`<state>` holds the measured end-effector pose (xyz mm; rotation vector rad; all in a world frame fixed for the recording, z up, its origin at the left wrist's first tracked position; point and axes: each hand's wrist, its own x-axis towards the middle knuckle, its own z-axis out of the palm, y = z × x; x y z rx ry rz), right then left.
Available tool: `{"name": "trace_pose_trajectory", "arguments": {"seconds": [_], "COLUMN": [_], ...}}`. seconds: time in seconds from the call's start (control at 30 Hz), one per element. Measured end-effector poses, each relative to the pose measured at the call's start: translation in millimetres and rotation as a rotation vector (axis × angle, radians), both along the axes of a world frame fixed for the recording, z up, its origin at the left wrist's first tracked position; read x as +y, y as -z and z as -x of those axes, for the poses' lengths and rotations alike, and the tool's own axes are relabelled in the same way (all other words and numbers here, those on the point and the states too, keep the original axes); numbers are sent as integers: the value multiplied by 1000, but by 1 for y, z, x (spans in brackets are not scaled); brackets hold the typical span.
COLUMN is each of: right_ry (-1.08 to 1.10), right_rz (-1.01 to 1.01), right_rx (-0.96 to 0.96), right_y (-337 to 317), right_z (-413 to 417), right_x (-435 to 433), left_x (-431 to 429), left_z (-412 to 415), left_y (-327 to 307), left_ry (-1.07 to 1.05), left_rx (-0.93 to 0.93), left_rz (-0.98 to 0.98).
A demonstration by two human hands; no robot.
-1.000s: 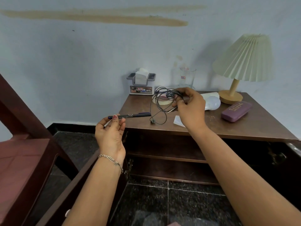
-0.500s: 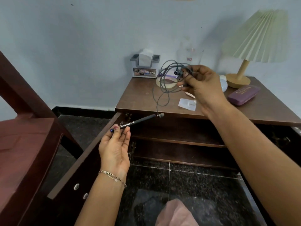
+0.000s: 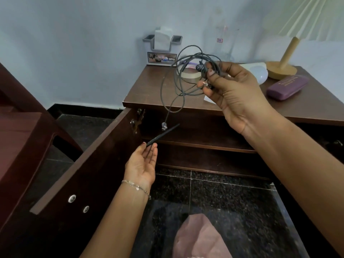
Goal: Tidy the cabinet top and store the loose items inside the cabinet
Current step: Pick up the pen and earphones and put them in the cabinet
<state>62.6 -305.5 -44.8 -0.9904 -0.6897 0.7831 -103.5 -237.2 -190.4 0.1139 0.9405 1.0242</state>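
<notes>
Left hand [image 3: 142, 164] low, palm up, fingertips pinching a pen [image 3: 162, 135]; right hand [image 3: 236, 95] raised, gripping an earphone cable [image 3: 200, 67]

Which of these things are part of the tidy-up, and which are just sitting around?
Job: pen in left hand; earphones in right hand; tape roll, light bulb, purple case, paper slip on cabinet top; cabinet shelf.
Probably just there: lamp, tissue holder, glass, chair.

Silver chain bracelet [image 3: 136, 187], left wrist; pink garment [image 3: 199, 237].
</notes>
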Motion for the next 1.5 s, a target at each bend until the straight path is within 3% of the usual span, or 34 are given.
{"name": "trace_pose_trajectory", "arguments": {"seconds": [0.23,0.43,0.63,0.83,1.17,1.37,1.43,1.5], "right_ry": [-40,13,80,93,77,80,72,62], "right_rz": [100,225,250,257,275,284,283,276], "right_rx": [58,221,308,324,332,345,348,353], "right_y": [52,109,130,135,145,147,147,146], "right_z": [-11,-24,-37,-41,-39,-35,-33,-32], "right_x": [-25,-37,-40,-34,-24,-19,-18,-16], "left_x": [39,77,87,101,108,77,49,21], "left_z": [-43,-72,-90,-95,-87,-76,-73,-71], "left_y": [24,42,49,68,77,69,61,56], "left_ry": [52,22,-94,24,65,7,110,360], "left_rx": [-2,111,349,637,604,736,682,534], "left_rz": [-17,-81,-69,-197,-213,-247,-245,-196]}}
